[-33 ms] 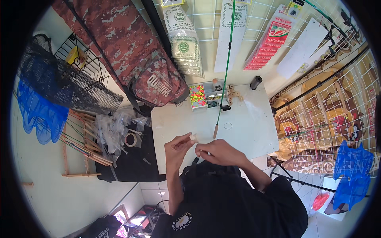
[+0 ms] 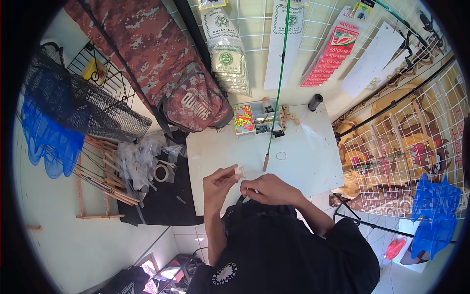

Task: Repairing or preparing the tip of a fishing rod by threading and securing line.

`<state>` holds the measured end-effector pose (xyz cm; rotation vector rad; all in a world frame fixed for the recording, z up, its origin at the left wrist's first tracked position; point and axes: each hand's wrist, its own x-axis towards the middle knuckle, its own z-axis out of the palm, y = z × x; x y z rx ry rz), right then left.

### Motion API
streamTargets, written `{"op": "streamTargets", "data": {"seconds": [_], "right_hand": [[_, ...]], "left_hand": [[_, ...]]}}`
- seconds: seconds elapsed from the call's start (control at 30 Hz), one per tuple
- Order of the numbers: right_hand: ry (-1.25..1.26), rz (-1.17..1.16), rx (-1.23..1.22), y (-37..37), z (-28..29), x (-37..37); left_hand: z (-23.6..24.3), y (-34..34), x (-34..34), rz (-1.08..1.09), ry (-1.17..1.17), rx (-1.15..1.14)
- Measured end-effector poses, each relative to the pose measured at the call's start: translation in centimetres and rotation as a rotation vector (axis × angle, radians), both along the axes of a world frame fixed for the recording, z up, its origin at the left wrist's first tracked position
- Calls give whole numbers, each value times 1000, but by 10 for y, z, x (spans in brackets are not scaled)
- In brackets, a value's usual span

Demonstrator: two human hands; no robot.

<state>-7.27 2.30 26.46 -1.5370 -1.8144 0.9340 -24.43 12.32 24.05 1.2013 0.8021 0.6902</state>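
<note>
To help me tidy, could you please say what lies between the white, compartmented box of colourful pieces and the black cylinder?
In the head view, several tan, rounded pieces lie between the box and the cylinder.

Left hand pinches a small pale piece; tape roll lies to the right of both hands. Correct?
Wrong side: the head view shows the tape roll lying left of both left hand and right hand. Left hand does pinch the small pale piece.

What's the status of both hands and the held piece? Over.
Left hand: pinching small pale piece. Right hand: curled close by, grip hidden. Brown rod handle just beyond right hand, nothing visibly blocking.
</note>
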Motion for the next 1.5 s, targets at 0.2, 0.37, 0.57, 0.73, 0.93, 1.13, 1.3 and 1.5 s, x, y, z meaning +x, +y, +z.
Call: {"op": "streamTargets", "data": {"seconds": [0.2,0.37,0.57,0.73,0.93,1.13,1.3,1.5], "right_hand": [[-1,-101,-52,10,-8,15],[-124,-169,113,15,-7,10],[-352,-246,332,10,-17,4],[-393,-317,386,3,-39,1],[-362,-384,463,-3,-48,2],[-453,-474,513,0,-52,13],[-500,-498,495,3,-46,20],[-492,-514,480,1,-58,25]], "left_hand": [[13,0,-12,-364,97,-5],[-14,-2,2,-254,188,66],[-36,1,19,-41,23,-43],[-53,5,21,25,-135,-165],[-43,5,22,-9,-400,-370],[-43,8,10,-280,-287,-336],[-49,4,19,-373,-51,-176],[-75,3,38,-402,80,-121]]}}
